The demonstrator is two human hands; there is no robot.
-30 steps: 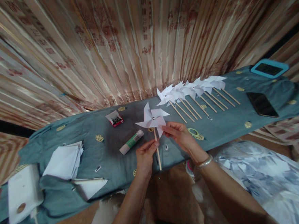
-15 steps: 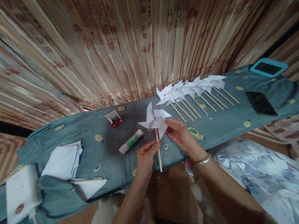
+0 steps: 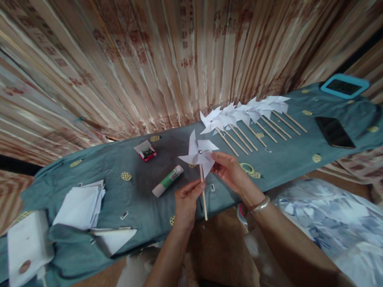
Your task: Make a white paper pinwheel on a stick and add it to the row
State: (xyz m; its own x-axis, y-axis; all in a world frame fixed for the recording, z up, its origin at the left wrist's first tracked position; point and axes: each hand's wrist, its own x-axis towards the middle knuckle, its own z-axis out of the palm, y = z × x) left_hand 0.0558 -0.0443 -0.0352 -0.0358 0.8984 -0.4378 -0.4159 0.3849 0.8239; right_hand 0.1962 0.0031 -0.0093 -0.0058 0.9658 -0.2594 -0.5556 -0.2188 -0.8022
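Note:
A white paper pinwheel (image 3: 200, 152) with a silver pin at its centre is held upright over the near part of the table. My left hand (image 3: 186, 201) pinches its wooden stick (image 3: 204, 204) just below the blades. With thumb and fingers, my right hand (image 3: 229, 171) grips the lower right blade. Left of the pinwheel lies a green and white glue stick (image 3: 168, 181). Farther back sits a small open red box (image 3: 146, 151) of dark pins. Several finished-looking pinwheels (image 3: 211, 122) lie in an overlapping row behind my right hand, sticks toward me.
White paper sheets (image 3: 79, 206) are stacked at the left, by a white device (image 3: 28, 249) with a cable. A green ring of tape (image 3: 246, 168), a dark phone (image 3: 334, 132) and a blue-framed device (image 3: 344, 86) lie rightward. A plastic bag of paper scraps (image 3: 344, 220) stands at lower right.
The pinwheel's blades have turned or tilted very slightly, and its centre has shifted a little to the right. Both hands keep their hold; the other things lie as before.

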